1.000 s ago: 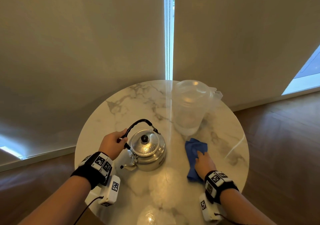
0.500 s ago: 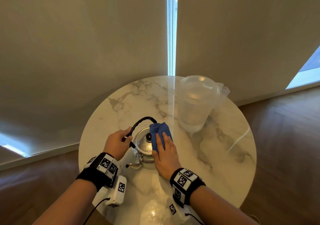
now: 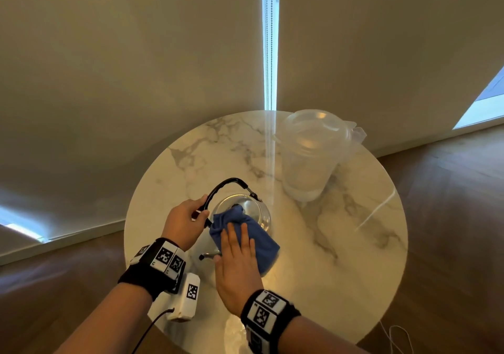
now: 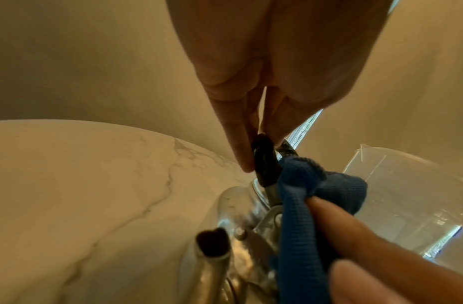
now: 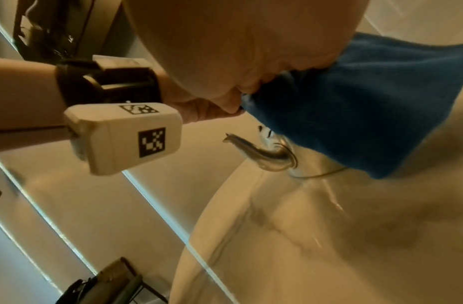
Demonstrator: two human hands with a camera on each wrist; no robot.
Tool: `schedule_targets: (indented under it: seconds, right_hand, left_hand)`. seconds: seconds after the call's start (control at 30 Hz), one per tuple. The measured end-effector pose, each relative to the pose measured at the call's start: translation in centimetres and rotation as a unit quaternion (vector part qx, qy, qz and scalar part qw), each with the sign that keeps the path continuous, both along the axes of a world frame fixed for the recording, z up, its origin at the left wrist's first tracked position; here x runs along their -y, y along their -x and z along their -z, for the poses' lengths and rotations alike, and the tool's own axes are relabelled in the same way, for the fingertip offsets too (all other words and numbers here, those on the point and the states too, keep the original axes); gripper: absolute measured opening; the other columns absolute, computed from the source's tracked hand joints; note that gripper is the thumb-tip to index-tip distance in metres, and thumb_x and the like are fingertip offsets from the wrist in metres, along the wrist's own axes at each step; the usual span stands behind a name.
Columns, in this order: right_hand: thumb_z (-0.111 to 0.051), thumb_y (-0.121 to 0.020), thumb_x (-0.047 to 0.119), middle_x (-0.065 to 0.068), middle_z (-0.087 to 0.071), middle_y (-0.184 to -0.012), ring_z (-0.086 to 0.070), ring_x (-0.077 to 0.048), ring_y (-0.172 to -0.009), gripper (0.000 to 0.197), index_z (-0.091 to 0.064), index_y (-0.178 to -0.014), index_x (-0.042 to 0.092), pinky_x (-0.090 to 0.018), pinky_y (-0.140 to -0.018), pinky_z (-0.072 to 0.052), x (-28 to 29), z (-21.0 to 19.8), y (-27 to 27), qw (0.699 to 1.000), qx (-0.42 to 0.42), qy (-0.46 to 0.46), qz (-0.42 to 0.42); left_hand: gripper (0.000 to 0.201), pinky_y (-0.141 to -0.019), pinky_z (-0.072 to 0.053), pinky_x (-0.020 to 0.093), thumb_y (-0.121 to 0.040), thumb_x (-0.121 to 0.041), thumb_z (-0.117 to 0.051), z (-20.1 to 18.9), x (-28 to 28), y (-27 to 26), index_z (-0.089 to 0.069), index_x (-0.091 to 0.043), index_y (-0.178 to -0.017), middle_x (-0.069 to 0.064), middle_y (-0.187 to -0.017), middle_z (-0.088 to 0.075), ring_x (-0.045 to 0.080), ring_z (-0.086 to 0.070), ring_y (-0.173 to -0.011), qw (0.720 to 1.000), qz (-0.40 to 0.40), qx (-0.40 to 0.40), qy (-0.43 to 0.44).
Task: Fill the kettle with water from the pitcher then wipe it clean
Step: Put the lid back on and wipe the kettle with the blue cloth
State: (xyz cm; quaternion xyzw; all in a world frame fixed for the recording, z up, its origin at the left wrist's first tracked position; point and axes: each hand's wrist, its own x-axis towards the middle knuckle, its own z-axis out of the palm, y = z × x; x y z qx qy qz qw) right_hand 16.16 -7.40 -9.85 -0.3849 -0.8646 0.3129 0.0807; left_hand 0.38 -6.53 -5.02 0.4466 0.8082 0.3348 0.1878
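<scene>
Blue cloth (image 3: 246,235) now lower on steel kettle (image 3: 255,209), flat-fingered right hand (image 3: 236,267) pressing; left hand (image 3: 183,224) still clamped on black handle (image 3: 226,186).

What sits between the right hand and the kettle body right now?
Only the blue cloth: the right hand presses it against the kettle with straight fingers. The left hand grips the black handle; nothing else intervenes.

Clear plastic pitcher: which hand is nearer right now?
Right. The right hand presses the blue cloth on the kettle's pitcher-facing side; the left hand grips the kettle's black handle, farther from the clear plastic pitcher.
</scene>
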Motion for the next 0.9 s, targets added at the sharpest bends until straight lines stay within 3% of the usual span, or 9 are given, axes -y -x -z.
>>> schedule_targets:
  seconds: [0.1, 0.2, 0.37, 0.47, 0.53, 0.67, 0.73, 0.83, 0.9]
  right_hand:
    - [-0.011, -0.095, 0.041, 0.022, 0.028, -0.146, 0.035, -0.006, -0.135, 0.056, 0.010, -0.147, 0.037, -0.040, -0.117, 0.016, -0.3, 0.7, -1.7, 1.000, -0.014, 0.017, 0.012]
    - [-0.006, -0.094, 0.048, 0.026, 0.037, -0.144, 0.040, -0.014, -0.134, 0.051, 0.025, -0.135, 0.053, -0.043, -0.112, 0.016, -0.8, 2.3, -3.2, 0.997, -0.014, 0.047, 0.065]
    - [-0.017, -0.102, 0.034, 0.015, 0.019, -0.157, 0.018, -0.016, -0.145, 0.050, 0.007, -0.145, 0.043, -0.036, -0.117, 0.005, -5.2, 1.6, -1.7, 0.981, -0.101, 0.104, 0.129]
    - [-0.024, -0.100, 0.019, 0.000, -0.005, -0.160, -0.003, -0.019, -0.147, 0.050, -0.014, -0.149, 0.024, -0.043, -0.120, -0.009, -8.9, -0.4, -0.7, 0.988, -0.045, 0.113, 0.091]
    - [-0.026, -0.098, 0.017, -0.008, -0.009, -0.159, -0.014, -0.024, -0.145, 0.051, -0.018, -0.148, 0.022, -0.046, -0.117, -0.017, -10.7, -1.6, -0.4, 0.986, -0.036, 0.140, 0.086]
    - [-0.023, -0.101, 0.014, -0.003, -0.003, -0.160, -0.003, -0.026, -0.146, 0.047, -0.021, -0.147, 0.016, -0.052, -0.117, -0.011, -10.8, -2.5, -1.5, 0.987, -0.014, 0.158, 0.024]
    - [-0.027, -0.102, 0.019, -0.002, -0.002, -0.160, 0.000, -0.026, -0.147, 0.046, -0.022, -0.148, 0.020, -0.050, -0.119, -0.009, -9.0, -1.6, -1.8, 0.977, -0.084, 0.174, 0.086]
    - [-0.035, -0.096, 0.046, 0.007, 0.006, -0.160, 0.003, -0.019, -0.147, 0.062, -0.004, -0.148, 0.035, -0.034, -0.120, 0.002, -4.7, 0.8, -0.8, 0.919, -0.231, 0.221, 0.232]
    - [-0.044, -0.090, 0.050, 0.017, 0.020, -0.155, 0.006, -0.022, -0.147, 0.072, -0.006, -0.149, 0.032, -0.026, -0.117, 0.006, -2.0, 2.0, -0.1, 0.932, -0.217, 0.164, 0.241]
  left_hand:
    - [0.039, -0.082, -0.056, 0.046, -0.087, -0.010, -0.058, 0.1, 0.0, 0.0, -0.056, -0.010, -0.126, 0.015, -0.100, -0.066, 0.029, -0.066, -0.084, 1.000, 0.008, -0.019, 0.008]
    - [0.040, -0.081, -0.057, 0.045, -0.086, -0.011, -0.059, 0.2, 0.0, 0.0, -0.056, -0.011, -0.126, 0.014, -0.098, -0.066, 0.028, -0.066, -0.083, 0.999, 0.009, -0.030, 0.004]
    - [0.039, -0.081, -0.056, 0.045, -0.087, -0.010, -0.057, 0.3, 0.0, 0.1, -0.056, -0.010, -0.126, 0.015, -0.098, -0.066, 0.029, -0.066, -0.083, 0.999, 0.020, -0.045, 0.004]
    - [0.038, -0.082, -0.055, 0.042, -0.088, -0.010, -0.056, 0.2, 0.0, 0.0, -0.055, -0.009, -0.126, 0.015, -0.098, -0.065, 0.028, -0.066, -0.083, 0.998, 0.025, -0.050, 0.006]
    - [0.038, -0.081, -0.055, 0.042, -0.088, -0.010, -0.056, 0.1, 0.0, -0.1, -0.055, -0.009, -0.126, 0.014, -0.096, -0.064, 0.028, -0.066, -0.083, 0.998, 0.028, -0.047, 0.002]
    - [0.037, -0.081, -0.055, 0.041, -0.088, -0.009, -0.056, 0.3, 0.1, -0.4, -0.056, -0.009, -0.125, 0.014, -0.095, -0.064, 0.028, -0.066, -0.082, 0.999, 0.020, -0.043, -0.004]
    - [0.037, -0.082, -0.055, 0.041, -0.088, -0.009, -0.056, 0.2, 0.1, -0.5, -0.055, -0.009, -0.125, 0.014, -0.096, -0.064, 0.027, -0.066, -0.082, 0.999, 0.018, -0.042, -0.002]
    - [0.037, -0.082, -0.054, 0.037, -0.088, -0.010, -0.055, 0.1, 0.0, -0.6, -0.055, -0.009, -0.125, 0.014, -0.095, -0.064, 0.027, -0.066, -0.082, 0.999, 0.019, -0.047, 0.004]
    - [0.038, -0.080, -0.051, 0.033, -0.088, -0.009, -0.055, 0.0, 0.1, -0.8, -0.054, -0.008, -0.126, 0.015, -0.096, -0.063, 0.027, -0.065, -0.082, 0.998, 0.021, -0.056, 0.008]
